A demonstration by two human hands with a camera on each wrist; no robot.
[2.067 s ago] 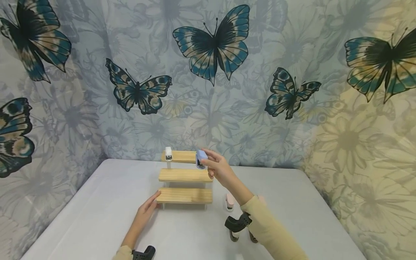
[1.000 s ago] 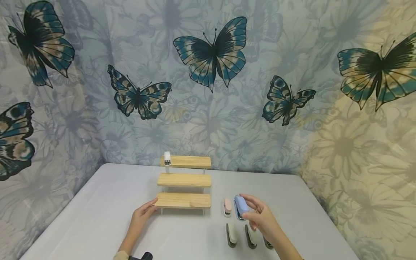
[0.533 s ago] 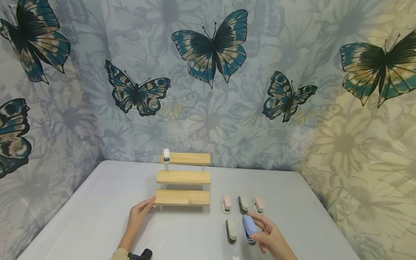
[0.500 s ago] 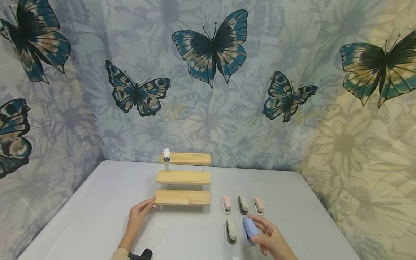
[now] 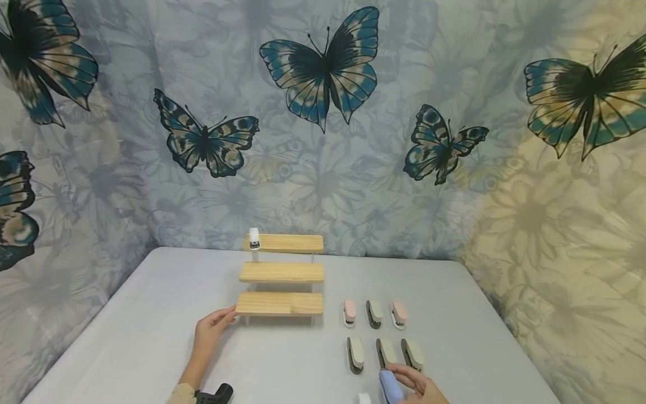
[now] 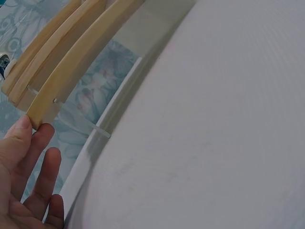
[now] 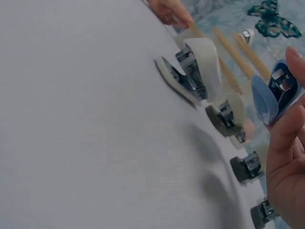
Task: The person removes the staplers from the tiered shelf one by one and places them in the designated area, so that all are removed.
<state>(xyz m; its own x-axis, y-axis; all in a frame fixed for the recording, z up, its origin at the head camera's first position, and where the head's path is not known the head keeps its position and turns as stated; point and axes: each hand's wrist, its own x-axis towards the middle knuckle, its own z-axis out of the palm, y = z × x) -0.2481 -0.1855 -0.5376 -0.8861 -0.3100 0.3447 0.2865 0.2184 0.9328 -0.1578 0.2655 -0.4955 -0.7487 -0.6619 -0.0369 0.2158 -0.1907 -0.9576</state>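
Observation:
My right hand (image 5: pixel 423 388) holds a blue stapler (image 5: pixel 391 386) between thumb and fingers, low in the head view. In the right wrist view the blue stapler (image 7: pixel 274 93) hangs clear of the table. My left hand (image 5: pixel 208 341) pinches the left end of the lowest board of a three-tier wooden display stand (image 5: pixel 280 303). Seen from the left wrist, thumb and index finger meet at the board's corner (image 6: pixel 40 112) while the other fingers stay loosely bent. A white stapler (image 5: pixel 254 239) stands at the left end of the top board.
Right of the stand are two pink staplers, one (image 5: pixel 349 312) and another (image 5: pixel 398 315), with a grey-green stapler (image 5: pixel 374 313) between them. Nearer lies a row of grey-green staplers (image 5: pixel 355 354). A white stapler (image 7: pixel 202 67) stands closest. A butterfly-print curtain (image 5: pixel 323 185) backs the table.
My right hand has brought the blue stapler from the stand's top tier down, right and nearer to me, over the stapler rows. My left hand has stayed at the lowest board's end.

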